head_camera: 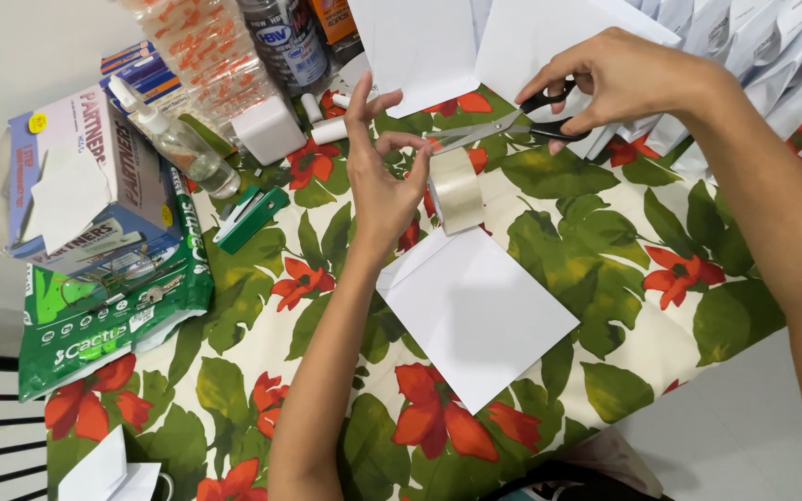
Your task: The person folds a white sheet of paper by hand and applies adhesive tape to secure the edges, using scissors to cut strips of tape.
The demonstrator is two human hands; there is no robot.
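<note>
My left hand (pixel 378 176) is raised over the flowered tablecloth (pixel 624 269), thumb and forefinger pinching the end of a strip pulled from a roll of clear tape (pixel 457 188). The roll hangs just right of the fingers. My right hand (pixel 619 79) grips black-handled scissors (pixel 503 125), whose silver blades point left toward the tape strip. Below the roll a white folded paper envelope (pixel 475 315) lies flat on the cloth.
A green stapler (pixel 251 218), a clear pump bottle (pixel 178 139), a tissue box (pixel 85 181) and a green packet (pixel 109 325) sit at the left. White sheets (pixel 420 46) and stacked white envelopes (pixel 772 46) line the far edge. The table's near edge runs at lower right.
</note>
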